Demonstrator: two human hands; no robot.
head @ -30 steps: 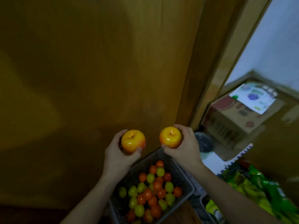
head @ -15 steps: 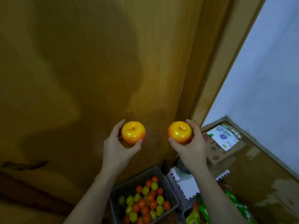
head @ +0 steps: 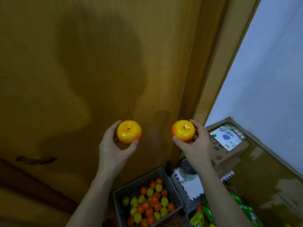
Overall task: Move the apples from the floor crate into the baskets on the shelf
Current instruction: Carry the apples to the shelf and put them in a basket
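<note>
**Two apples up, one per hand**

Left apple (head: 129, 132) is sitting stem-up btwn thumb & fingers of left hand (head: 113, 149), curled round it; right apple (head: 183, 131) is sitting the same way in right hand (head: 195, 145), thumb under, fingers behind; both are hovering in front of wooden door (head: 82, 71); below the wrists, grey floor crate (head: 147, 199) is holding red & green fruit; cardboard box (head: 227, 149) is lying just right of right-hand fingers.

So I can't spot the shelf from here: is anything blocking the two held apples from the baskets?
Cannot tell: no shelf or baskets are in view. The left apple and right apple face only a wooden panel.
</note>
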